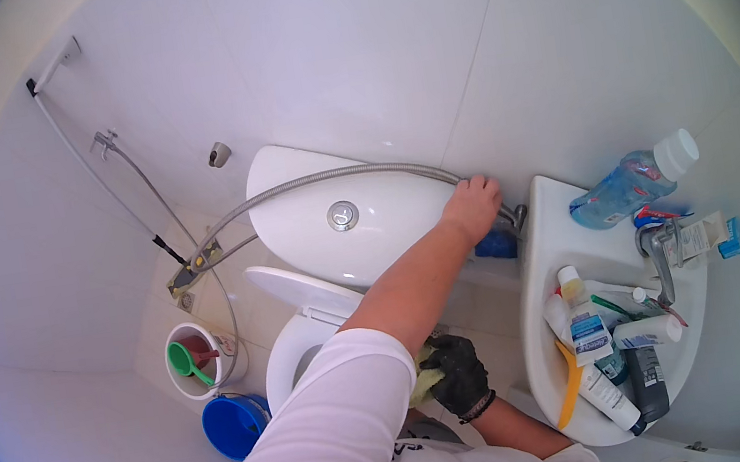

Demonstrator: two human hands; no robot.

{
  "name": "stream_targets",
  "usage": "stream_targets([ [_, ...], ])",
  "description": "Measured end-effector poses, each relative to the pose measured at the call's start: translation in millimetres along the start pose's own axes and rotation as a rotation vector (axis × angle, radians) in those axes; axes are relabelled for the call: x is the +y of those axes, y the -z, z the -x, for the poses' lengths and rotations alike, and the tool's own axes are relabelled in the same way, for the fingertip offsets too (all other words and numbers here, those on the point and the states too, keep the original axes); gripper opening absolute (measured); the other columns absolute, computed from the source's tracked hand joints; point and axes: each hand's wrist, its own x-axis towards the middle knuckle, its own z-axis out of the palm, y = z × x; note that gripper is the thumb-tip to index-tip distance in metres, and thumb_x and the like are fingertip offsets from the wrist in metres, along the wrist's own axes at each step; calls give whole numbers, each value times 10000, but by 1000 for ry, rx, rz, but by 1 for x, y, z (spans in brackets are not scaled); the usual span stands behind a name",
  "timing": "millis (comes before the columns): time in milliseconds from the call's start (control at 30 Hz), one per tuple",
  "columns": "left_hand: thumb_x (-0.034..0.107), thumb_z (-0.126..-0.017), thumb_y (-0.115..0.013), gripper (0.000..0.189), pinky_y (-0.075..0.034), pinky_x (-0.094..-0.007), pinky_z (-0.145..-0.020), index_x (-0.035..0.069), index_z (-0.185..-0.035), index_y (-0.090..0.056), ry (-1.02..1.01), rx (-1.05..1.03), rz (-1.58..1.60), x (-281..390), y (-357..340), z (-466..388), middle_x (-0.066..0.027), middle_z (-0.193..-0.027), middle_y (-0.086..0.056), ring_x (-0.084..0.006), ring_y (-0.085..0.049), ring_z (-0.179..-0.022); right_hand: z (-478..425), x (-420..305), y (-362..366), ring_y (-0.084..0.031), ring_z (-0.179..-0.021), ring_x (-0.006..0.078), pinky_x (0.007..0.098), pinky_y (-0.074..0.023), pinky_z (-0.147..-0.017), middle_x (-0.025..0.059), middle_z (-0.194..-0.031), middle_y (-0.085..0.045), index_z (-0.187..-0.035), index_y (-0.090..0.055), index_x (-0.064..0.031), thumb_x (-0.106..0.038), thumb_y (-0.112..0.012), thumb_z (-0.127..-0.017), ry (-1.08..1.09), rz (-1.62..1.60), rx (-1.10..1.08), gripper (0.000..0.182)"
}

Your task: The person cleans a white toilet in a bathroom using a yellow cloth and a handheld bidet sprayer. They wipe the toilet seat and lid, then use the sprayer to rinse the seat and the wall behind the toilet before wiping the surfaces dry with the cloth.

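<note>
My left hand (474,206), bare, reaches across the toilet tank and has its fingers around a ribbed metal hose (361,170) near the wall. The hose arches over the white tank lid (316,253), past its round flush button (343,215). Lower down, my right hand (457,371) wears a black glove and grips a yellow-green cloth (426,380), partly hidden by my left sleeve. The toilet seat lid (292,286) is raised behind the bowl, and my left arm covers part of the bowl. A metal sprayer head (518,216) lies just beyond my left hand.
At right, a white sink (543,348) holds toiletry tubes, bottles and a yellow-handled tool (567,384); a blue mouthwash bottle (620,192) leans on its rim. A white bucket (183,388) with dippers, a blue bucket (227,428) and a floor mop (185,279) are at left.
</note>
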Motion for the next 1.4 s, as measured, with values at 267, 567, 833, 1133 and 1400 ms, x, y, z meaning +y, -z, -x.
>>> stream_targets([
  [267,74,-755,-476,446,-408,-366,-841,76,-1201,-476,184,60,231,11,5,11,-152,-1102,-425,-293,-460,-986,3,2,-4,-536,-895,280,364,-455,-743,112,-956,-564,-751,-610,-111,-118,-664,-609,-15,-33,71,152],
  [567,20,-752,-454,515,-418,-391,-872,108,-1257,-413,262,-53,354,8,28,42,-198,-1241,-349,-329,-484,-1024,9,3,-21,-521,-908,296,378,-446,-762,128,-950,-554,-749,-604,-89,-166,-625,-659,38,-60,44,120],
  [833,41,-763,-472,542,-429,-374,-850,110,-1289,-360,289,-27,331,9,39,67,-213,-1275,-309,-321,-507,-1005,6,2,-31,-506,-921,310,393,-428,-780,145,-956,-545,-795,-595,-70,-159,-654,-621,6,-56,26,205],
  [1133,147,-851,-365,386,-271,-619,-901,165,-1233,-416,919,-138,278,-49,66,89,-173,-1208,-369,-335,-505,-1049,-15,-5,-21,-489,-945,305,383,-406,-816,144,-949,-552,-778,-587,-46,-82,-672,-559,164,-82,108,238],
  [1400,32,-772,-445,307,-237,-586,-956,128,-1041,-557,538,-124,-17,-118,93,83,-170,-1159,-411,-357,-531,-986,-13,3,-24,-496,-905,307,386,-415,-792,149,-925,-547,-776,-586,-44,-108,-679,-572,26,-163,33,233],
])
